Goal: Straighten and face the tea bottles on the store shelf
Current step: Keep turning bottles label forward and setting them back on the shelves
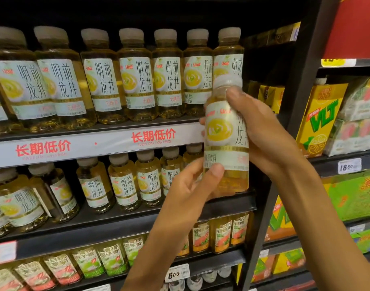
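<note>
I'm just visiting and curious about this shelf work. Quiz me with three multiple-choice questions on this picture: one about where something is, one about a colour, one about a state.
1. Where is the held tea bottle?
A. lying on the floor
B. in front of the shelves' right end, off the shelf
C. inside a box

2. What colour are the big characters on the price strip?
A. red
B. blue
C. black

3. How is the bottle held?
A. one hand only
B. both hands grip it
C. nobody touches it

Answers: 1 B, it is raised before the shelf edge; 2 A, the characters are printed red on white; 3 B, the left hand grips its lower part and the right hand wraps its side.
</note>
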A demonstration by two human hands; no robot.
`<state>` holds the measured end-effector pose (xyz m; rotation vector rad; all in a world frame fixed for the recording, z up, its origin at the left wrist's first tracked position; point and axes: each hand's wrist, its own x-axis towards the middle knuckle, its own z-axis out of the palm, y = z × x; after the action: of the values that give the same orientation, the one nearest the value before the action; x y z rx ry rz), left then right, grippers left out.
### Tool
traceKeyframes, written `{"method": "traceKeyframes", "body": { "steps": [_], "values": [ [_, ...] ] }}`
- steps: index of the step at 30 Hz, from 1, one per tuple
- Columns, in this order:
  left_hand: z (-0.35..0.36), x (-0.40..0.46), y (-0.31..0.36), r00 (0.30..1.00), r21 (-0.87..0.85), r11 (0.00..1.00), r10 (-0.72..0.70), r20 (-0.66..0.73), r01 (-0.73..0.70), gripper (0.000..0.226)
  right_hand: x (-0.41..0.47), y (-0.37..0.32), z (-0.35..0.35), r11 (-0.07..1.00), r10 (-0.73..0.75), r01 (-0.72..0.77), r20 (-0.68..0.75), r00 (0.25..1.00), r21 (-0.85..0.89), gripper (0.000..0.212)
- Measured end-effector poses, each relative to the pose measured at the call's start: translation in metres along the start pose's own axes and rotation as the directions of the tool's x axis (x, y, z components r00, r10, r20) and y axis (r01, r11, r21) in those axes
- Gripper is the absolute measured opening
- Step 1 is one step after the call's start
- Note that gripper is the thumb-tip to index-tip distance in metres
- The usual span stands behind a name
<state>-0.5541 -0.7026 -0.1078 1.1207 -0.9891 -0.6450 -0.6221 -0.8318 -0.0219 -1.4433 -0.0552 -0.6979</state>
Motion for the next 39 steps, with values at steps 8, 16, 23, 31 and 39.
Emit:
{"method": "traceKeyframes", "body": {
  "steps": [8,16,23,31,39],
  "values": [
    [0.019,0.055,0.024,0.986,0.013,0.986,0.168,0.014,-0.168,0.064,0.023,-0.040,-0.021,0.958,-0.254,0.229,-0.145,0.956,-0.171,0.043],
    [0.034,0.106,0.024,0.959,0.129,0.951,0.283,-0.002,-0.280,0.034,0.035,-0.047,-0.046,0.872,-0.398,0.276,-0.256,0.881,-0.405,0.037],
    [0.044,0.115,0.016,0.908,0.431,0.848,0.398,-0.134,-0.309,0.038,0.043,-0.045,-0.046,0.741,-0.483,0.264,-0.217,0.848,-0.618,0.033],
    [0.055,0.128,0.007,0.843,0.742,0.623,0.516,-0.149,-0.250,0.064,0.057,-0.036,-0.048,0.669,-0.534,0.218,-0.256,0.806,-0.711,0.047],
    [0.071,0.136,-0.001,0.744,0.859,0.494,0.623,-0.241,-0.136,0.071,0.067,-0.035,-0.055,0.667,-0.546,0.196,-0.293,0.785,-0.718,0.052]
  ]
}}
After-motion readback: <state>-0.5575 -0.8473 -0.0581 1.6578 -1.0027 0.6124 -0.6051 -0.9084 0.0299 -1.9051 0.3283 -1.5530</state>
